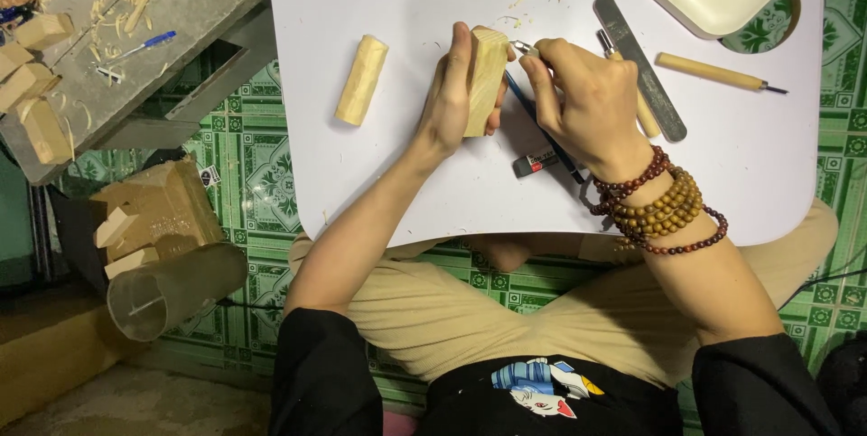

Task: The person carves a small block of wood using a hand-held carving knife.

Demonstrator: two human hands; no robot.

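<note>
- White lap table (379, 174): rests across the person's crossed legs and carries the work.
- Wooden block (488, 79): stands near the table's middle, clasped by the left hand (449, 97).
- Right hand (578, 102): closed on a small carving tool (524, 48), tip at the block's top corner.
- Risk: the tip, I judge, could slip toward the left fingers, which sit close.
- Rounded wood piece (361, 79): lies apart, to the left.

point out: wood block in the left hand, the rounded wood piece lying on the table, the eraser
wood block (486, 75): head view, on its pale side face, right of the left-hand fingers.
rounded wood piece (361, 80): head view, middle of its length.
eraser (535, 163): head view, on its sleeve, left of the blue tool shaft.
</note>
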